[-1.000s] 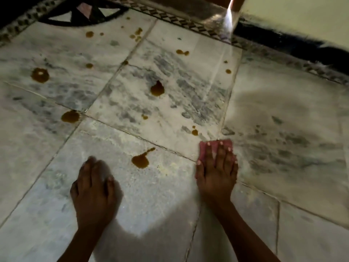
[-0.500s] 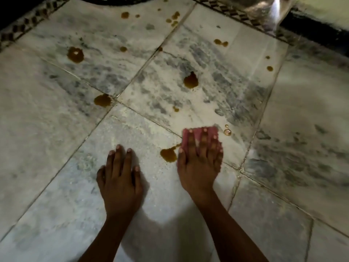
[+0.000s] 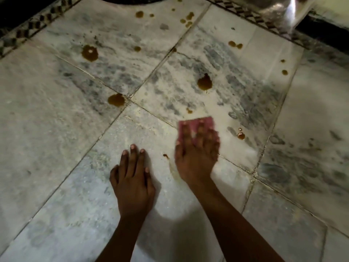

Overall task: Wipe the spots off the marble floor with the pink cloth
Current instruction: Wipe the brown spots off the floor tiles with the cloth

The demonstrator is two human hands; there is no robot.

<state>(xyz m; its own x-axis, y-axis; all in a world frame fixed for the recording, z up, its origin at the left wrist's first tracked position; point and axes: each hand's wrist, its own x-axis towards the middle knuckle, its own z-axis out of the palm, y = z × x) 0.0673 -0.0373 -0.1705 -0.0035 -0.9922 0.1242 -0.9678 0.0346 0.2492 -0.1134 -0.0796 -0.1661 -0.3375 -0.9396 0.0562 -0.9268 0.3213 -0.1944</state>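
My right hand (image 3: pixel 196 150) presses the folded pink cloth (image 3: pixel 205 122) flat on the marble floor (image 3: pixel 47 129), fingers straight over it; the hand is motion-blurred. Only a small brown remnant (image 3: pixel 166 156) and a faint smear show just left of that hand. My left hand (image 3: pixel 132 178) rests flat on the floor beside it, fingers spread, holding nothing. Brown spots lie beyond: a small one (image 3: pixel 240 136) right of the cloth, a large one (image 3: pixel 204 83) ahead, another on a tile joint (image 3: pixel 116 100), a ring-shaped one (image 3: pixel 89 52) far left.
Several smaller brown drops dot the far tiles (image 3: pixel 187 18). A dark patterned border strip (image 3: pixel 28 27) runs along the far left and far right edges. A bright streak of light (image 3: pixel 290 8) falls at the top right by a dark gap.
My right hand slid the cloth leftward over the brown spot near my left hand, which is now mostly gone. My left hand shifted closer to the right. The view moved forward.
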